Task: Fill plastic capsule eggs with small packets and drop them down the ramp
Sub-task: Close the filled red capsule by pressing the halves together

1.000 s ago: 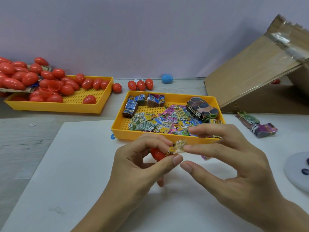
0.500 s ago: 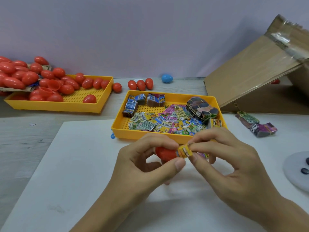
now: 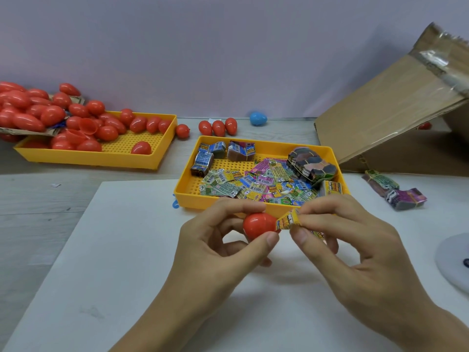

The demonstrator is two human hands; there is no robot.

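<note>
A: What are you seeing, starting from the left?

B: The tray of red eggs (image 3: 162, 138) is sitting far back on the left of the desk (image 3: 38, 204). Lots of eggs are piled in it. Next to it, the tray of packets (image 3: 261, 146) is waiting just behind the hands.

A: And the hands?

B: The left hand (image 3: 218, 240) is gripping a red egg half (image 3: 258, 224) between thumb and fingers. A second ago I was seeing just a bit of red. Now the egg half is showing much more, with its open side turning toward the other hand.

A: What is the right hand doing?

B: The right hand (image 3: 340, 240) is pinching a small yellow packet (image 3: 288, 221). Before, the packet was flatter and a little way off. Now it is looking folded and is touching the mouth of the egg half.

A: So what is that meaning?

B: I am thinking the packet is getting pushed inside. It is not in yet. The other egg half is hidden, so I cannot tell where it is.

A: And on the right?

B: The cardboard ramp (image 3: 385, 118) is leaning there, well apart from the hands. The egg is still needing closing before going down it.
</note>
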